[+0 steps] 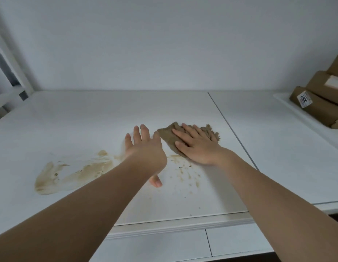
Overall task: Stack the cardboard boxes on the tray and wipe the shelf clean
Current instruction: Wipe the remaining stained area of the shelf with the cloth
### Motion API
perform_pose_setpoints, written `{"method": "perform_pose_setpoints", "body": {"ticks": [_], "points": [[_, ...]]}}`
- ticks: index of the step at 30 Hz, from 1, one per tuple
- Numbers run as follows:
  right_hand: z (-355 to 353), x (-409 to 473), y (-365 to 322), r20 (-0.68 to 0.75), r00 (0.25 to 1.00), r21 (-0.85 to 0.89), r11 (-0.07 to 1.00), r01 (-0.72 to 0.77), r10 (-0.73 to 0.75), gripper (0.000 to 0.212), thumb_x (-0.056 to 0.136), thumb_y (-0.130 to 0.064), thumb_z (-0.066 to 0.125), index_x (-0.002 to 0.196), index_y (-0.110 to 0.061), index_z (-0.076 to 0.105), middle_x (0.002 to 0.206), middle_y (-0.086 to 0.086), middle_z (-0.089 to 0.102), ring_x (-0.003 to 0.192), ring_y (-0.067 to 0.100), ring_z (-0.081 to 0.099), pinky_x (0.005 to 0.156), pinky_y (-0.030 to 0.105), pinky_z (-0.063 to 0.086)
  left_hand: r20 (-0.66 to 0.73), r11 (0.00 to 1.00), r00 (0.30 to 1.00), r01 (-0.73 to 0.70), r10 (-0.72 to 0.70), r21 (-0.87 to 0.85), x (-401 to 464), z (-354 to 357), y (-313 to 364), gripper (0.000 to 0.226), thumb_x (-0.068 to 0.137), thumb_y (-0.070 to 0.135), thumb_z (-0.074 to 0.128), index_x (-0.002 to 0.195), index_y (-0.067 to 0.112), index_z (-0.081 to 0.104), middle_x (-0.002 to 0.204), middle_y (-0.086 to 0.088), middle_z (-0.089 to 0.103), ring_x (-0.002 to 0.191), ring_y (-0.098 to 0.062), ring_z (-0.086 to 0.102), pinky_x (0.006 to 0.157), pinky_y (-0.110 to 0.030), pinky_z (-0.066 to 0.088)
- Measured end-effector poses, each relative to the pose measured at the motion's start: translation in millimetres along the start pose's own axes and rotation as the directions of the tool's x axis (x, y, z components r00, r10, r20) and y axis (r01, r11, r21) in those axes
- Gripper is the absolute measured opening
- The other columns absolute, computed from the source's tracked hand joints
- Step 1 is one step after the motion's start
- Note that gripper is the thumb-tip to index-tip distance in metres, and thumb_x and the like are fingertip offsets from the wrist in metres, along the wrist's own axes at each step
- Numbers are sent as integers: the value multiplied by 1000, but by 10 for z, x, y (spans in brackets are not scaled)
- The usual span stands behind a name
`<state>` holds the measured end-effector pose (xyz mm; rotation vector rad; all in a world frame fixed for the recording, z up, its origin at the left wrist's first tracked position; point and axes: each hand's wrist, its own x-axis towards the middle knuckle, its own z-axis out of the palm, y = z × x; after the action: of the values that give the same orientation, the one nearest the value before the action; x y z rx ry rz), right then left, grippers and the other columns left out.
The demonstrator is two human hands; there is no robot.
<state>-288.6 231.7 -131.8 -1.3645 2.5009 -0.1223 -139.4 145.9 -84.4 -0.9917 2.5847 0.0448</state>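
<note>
My right hand (197, 146) lies flat with spread fingers on a brown cloth (167, 136), pressing it onto the white shelf (88, 120). Beside it to the left, my left hand (145, 148) has straight fingers over the shelf and holds nothing. A wide beige smear (70, 174) covers the shelf to the left of that hand. Small brown specks (187, 174) lie in front of the cloth. At the far right, several cardboard boxes (319, 103) sit stacked on a white tray (289, 108).
A seam (232, 129) divides the shelf into a left and a right panel. A white wall (164, 44) closes the back. A white frame post (11, 61) stands at the left edge. The shelf's front lip (183, 227) runs below my forearms.
</note>
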Motion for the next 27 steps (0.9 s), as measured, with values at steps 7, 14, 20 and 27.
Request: {"method": "perform_pose_setpoints", "body": {"ticks": [7, 14, 20, 27], "points": [[-223, 140, 526, 0, 976, -36, 976, -216, 216, 56, 97, -64, 13, 149, -52, -2, 161, -15, -14, 149, 18, -13, 117, 54, -8, -44, 999, 999, 6, -4, 44, 59, 10, 79, 124, 73, 25, 80, 150, 13, -16, 153, -21, -25, 141, -36, -25, 115, -52, -12], [-151, 95, 550, -19, 944, -8, 944, -331, 330, 56, 99, -59, 12, 150, -48, -6, 160, -9, -19, 147, 19, -19, 116, 56, -11, -25, 1000, 999, 31, -31, 3, 75, 53, -20, 138, 61, 43, 85, 150, 14, -15, 153, -21, -22, 142, -36, -22, 114, -52, -9], [-66, -123, 461, -13, 948, 15, 948, -318, 318, 54, 101, -51, 10, 152, -42, -8, 160, -9, -20, 148, 18, -18, 116, 52, -13, -134, 998, 991, 11, -19, -60, -34, 116, -35, 127, 65, 36, 84, 151, 13, -7, 154, -20, -14, 144, -32, -18, 116, -49, -6], [136, -493, 257, -115, 958, 43, 965, -259, 262, 52, 104, -41, 10, 155, -33, -1, 162, -7, -9, 149, 17, -9, 119, 46, -8, -286, 996, 958, -14, -11, -84, -292, 205, -61, 102, 78, 34, 74, 150, 11, 5, 155, -19, -6, 146, -30, -11, 118, -46, 1]]}}
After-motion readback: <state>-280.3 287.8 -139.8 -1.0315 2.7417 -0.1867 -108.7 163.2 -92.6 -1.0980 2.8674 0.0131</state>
